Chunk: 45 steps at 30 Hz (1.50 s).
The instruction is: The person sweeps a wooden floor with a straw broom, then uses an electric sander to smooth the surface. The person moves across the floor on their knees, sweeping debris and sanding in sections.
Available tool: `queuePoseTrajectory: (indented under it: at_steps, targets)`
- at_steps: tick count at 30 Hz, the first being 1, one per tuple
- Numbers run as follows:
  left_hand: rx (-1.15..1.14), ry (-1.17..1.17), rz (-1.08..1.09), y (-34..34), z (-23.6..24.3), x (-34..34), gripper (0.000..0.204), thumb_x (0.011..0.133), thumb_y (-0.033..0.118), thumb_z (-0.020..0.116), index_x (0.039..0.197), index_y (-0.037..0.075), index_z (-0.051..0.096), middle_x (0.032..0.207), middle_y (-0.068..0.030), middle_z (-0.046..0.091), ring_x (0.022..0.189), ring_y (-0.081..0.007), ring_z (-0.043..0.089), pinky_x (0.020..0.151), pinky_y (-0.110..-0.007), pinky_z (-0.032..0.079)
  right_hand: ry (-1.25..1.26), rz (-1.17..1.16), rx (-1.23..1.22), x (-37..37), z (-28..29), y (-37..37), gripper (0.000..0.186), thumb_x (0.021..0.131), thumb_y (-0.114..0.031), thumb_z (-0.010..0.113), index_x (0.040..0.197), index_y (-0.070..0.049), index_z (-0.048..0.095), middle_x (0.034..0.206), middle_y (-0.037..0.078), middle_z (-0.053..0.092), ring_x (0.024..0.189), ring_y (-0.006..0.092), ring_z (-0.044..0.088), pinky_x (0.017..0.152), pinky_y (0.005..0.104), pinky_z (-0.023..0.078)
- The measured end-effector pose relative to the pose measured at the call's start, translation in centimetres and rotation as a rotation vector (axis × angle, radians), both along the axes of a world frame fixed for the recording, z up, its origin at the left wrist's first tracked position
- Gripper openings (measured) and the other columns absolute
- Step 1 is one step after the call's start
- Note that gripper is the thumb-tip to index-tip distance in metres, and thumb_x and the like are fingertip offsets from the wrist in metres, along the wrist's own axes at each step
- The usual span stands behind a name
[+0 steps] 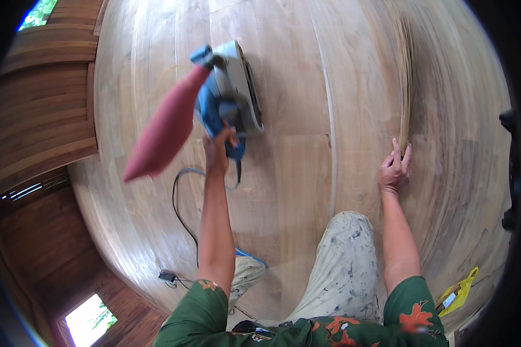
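My left hand (pixel 217 149) grips the rear handle of a blue and silver belt sander (pixel 230 87) in the upper middle of the head view. A long red dust bag (pixel 162 133) hangs off the sander's left side, and a black cord (pixel 182 214) loops down from it over the wooden floor (pixel 283 185). At the right, my right hand (pixel 395 169) has its fingers round the lower end of a broom of thin straw-like sticks (pixel 407 75), which points away from me.
Dark wooden walls (pixel 46 104) with bright openings line the left. A small black plug or socket box (pixel 167 276) lies with cords at lower left. A yellow bag (pixel 462 289) lies at lower right. My paint-spotted knee (pixel 344 260) is bent between my arms.
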State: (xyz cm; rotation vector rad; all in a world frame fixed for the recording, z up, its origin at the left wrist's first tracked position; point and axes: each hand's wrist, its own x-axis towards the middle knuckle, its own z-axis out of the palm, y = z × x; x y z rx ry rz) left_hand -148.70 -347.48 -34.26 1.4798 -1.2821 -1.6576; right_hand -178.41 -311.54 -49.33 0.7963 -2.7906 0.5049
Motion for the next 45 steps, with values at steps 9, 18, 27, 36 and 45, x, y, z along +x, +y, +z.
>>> queuePoseTrajectory:
  at_steps: [9, 18, 27, 36, 45]
  targets:
    - [-0.004, 0.016, -0.123, -18.8, -1.0, -14.7, 0.015, 0.085, 0.006, 0.073, 0.079, 0.009, 0.059, 0.063, -0.0027, 0.053, 0.056, -0.0176, 0.055, 0.062, -0.037, 0.052, -0.021, 0.003, -0.007, 0.3, 0.6, 0.4, 0.047, 0.093, -0.007, 0.064, 0.134, -0.027, 0.073, 0.143, 0.019, 0.062, 0.125, 0.04, 0.065, 0.098, 0.0498, 0.056]
    - [-0.041, 0.09, -0.069, -14.9, -1.6, -15.9, 0.015, 0.085, 0.001, 0.073, 0.097, 0.006, 0.064, 0.067, -0.0043, 0.057, 0.055, -0.0178, 0.056, 0.058, -0.035, 0.051, -0.014, 0.003, 0.002, 0.4, 1.3, 0.1, 0.049, 0.091, -0.007, 0.064, 0.134, -0.028, 0.073, 0.143, 0.018, 0.062, 0.128, 0.0387, 0.064, 0.1, 0.0494, 0.056]
    - [0.003, 0.058, -0.06, 0.5, -0.9, -7.4, 0.019, 0.085, 0.002, 0.071, 0.102, 0.005, 0.062, 0.067, -0.0047, 0.058, 0.056, -0.0154, 0.056, 0.064, -0.034, 0.052, -0.009, -0.002, -0.021, 0.3, 0.9, -0.5, 0.049, 0.088, -0.008, 0.066, 0.132, -0.027, 0.073, 0.143, 0.016, 0.063, 0.128, 0.0368, 0.064, 0.1, 0.047, 0.056]
    - [0.137, -0.102, 0.035, 18.3, 2.1, 2.0, 0.031, 0.083, -0.001, 0.072, 0.109, 0.004, 0.058, 0.08, -0.0043, 0.058, 0.062, -0.0147, 0.057, 0.07, -0.033, 0.055, 0.007, 0.014, -0.062, 0.2, 0.5, -0.5, 0.05, 0.088, -0.006, 0.065, 0.133, -0.028, 0.072, 0.143, 0.016, 0.062, 0.127, 0.0372, 0.065, 0.098, 0.0484, 0.057]
    - [0.113, -0.056, 0.058, 12.9, 0.8, -2.0, 0.027, 0.085, 0.0, 0.073, 0.108, 0.005, 0.06, 0.08, -0.0046, 0.06, 0.06, -0.0149, 0.058, 0.068, -0.034, 0.054, 0.021, 0.019, -0.028, 0.2, 1.1, -0.6, 0.048, 0.094, -0.008, 0.065, 0.136, -0.03, 0.072, 0.144, 0.018, 0.062, 0.121, 0.0385, 0.067, 0.094, 0.0476, 0.057]
